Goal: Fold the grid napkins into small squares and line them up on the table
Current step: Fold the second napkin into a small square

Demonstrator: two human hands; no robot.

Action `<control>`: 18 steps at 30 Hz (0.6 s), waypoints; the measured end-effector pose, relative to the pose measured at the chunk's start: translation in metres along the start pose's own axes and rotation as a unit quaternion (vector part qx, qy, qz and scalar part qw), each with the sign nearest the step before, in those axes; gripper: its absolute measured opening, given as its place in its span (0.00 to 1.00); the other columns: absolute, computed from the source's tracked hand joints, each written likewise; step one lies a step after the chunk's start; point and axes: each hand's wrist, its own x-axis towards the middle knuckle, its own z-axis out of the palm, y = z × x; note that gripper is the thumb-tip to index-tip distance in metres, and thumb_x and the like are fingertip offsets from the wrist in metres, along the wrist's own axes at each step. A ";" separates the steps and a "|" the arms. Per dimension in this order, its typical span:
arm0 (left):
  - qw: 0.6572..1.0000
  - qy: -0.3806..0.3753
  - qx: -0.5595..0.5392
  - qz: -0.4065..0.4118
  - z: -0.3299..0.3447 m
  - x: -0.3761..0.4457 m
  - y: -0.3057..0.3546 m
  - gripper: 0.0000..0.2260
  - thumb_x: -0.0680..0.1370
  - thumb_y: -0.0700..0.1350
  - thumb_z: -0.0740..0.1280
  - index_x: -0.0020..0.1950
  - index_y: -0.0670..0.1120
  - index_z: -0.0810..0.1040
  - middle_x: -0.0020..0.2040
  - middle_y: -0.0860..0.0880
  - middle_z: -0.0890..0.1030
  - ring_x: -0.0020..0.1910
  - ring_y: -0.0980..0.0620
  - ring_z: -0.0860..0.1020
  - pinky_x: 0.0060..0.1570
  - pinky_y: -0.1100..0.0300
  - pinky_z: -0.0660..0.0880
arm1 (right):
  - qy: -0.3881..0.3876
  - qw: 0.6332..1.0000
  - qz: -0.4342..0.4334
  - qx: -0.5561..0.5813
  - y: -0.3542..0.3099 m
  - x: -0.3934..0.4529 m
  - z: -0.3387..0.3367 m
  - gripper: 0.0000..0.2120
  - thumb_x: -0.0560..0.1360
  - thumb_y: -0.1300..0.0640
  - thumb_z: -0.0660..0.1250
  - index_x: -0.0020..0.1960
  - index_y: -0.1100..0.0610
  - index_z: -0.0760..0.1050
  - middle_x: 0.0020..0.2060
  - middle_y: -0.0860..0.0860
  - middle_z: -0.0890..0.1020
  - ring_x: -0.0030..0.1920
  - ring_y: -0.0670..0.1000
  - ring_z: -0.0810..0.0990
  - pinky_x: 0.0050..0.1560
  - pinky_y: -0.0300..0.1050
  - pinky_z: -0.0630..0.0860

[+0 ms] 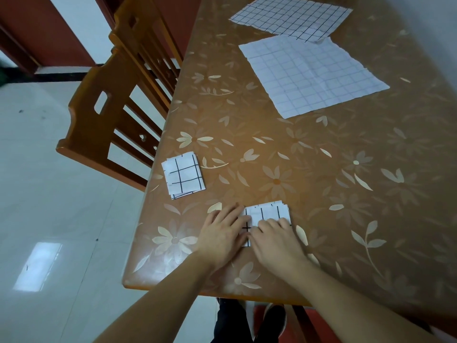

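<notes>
Both hands lie flat on a folded napkin (268, 216) near the front edge of the tabletop (321, 169). On its left part the left hand (223, 231) presses with straight fingers, while the right hand (274, 237) covers the lower right part, also with the fingers stretched and gripping nothing. Only the top strip of this napkin, white with black lines, shows above the fingers. One finished square (183, 178) lies apart to the left, close to the tabletop's left edge. Far behind, two unfolded grid napkins lie open: a pale one (311, 75) and, just beyond it, a darker-lined one (291, 17). Two wooden chairs (111, 115) stand beside the tabletop on the left.
</notes>
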 end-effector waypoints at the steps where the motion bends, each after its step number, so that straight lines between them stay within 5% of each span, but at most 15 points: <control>1: 1.000 -0.003 -0.004 0.000 0.000 0.000 -0.001 0.13 0.79 0.55 0.60 0.61 0.53 0.75 0.68 0.52 0.75 0.70 0.50 0.69 0.60 0.51 0.69 | 0.008 1.000 0.001 -0.006 0.008 -0.004 0.003 0.07 0.68 0.52 0.72 0.35 0.52 0.77 0.31 0.48 0.77 0.33 0.53 0.76 0.41 0.49 0.64; 6: 0.999 -0.027 -0.023 -0.002 -0.010 0.002 -0.003 0.16 0.79 0.57 0.59 0.63 0.54 0.73 0.68 0.52 0.74 0.67 0.49 0.70 0.61 0.49 0.70 | 0.048 0.998 0.033 -0.037 0.059 -0.035 0.002 0.14 0.75 0.52 0.55 0.37 0.53 0.75 0.34 0.50 0.77 0.35 0.54 0.75 0.41 0.50 0.62; 10: 0.981 -0.156 -0.079 -0.086 -0.026 0.025 0.002 0.26 0.75 0.56 0.66 0.72 0.56 0.65 0.70 0.53 0.68 0.67 0.49 0.66 0.67 0.51 0.64 | 0.038 0.995 0.081 -0.031 0.061 -0.041 -0.004 0.17 0.75 0.49 0.52 0.39 0.53 0.77 0.34 0.50 0.77 0.35 0.53 0.75 0.40 0.49 0.69; 14: 0.943 -0.275 -0.107 -0.152 -0.038 0.056 0.003 0.32 0.68 0.53 0.74 0.69 0.52 0.68 0.62 0.51 0.75 0.58 0.50 0.73 0.55 0.56 0.73 | 0.015 0.990 0.139 -0.011 0.056 -0.041 -0.008 0.12 0.75 0.48 0.58 0.44 0.52 0.78 0.36 0.48 0.79 0.37 0.52 0.77 0.40 0.49 0.72; 16: 0.923 -0.315 -0.155 -0.159 -0.041 0.063 0.002 0.26 0.69 0.51 0.74 0.66 0.52 0.73 0.57 0.52 0.79 0.52 0.52 0.76 0.49 0.58 0.74 | 0.002 0.985 0.174 0.013 0.056 -0.041 -0.010 0.09 0.73 0.48 0.69 0.48 0.52 0.79 0.38 0.48 0.79 0.39 0.52 0.78 0.41 0.49 0.73; 18: 0.909 -0.317 -0.215 -0.164 -0.047 0.060 0.002 0.18 0.72 0.50 0.72 0.61 0.52 0.78 0.50 0.52 0.81 0.48 0.53 0.77 0.47 0.59 0.74 | -0.040 0.976 0.209 0.043 0.055 -0.041 -0.017 0.14 0.73 0.47 0.69 0.55 0.51 0.78 0.43 0.47 0.79 0.44 0.51 0.78 0.45 0.49 0.72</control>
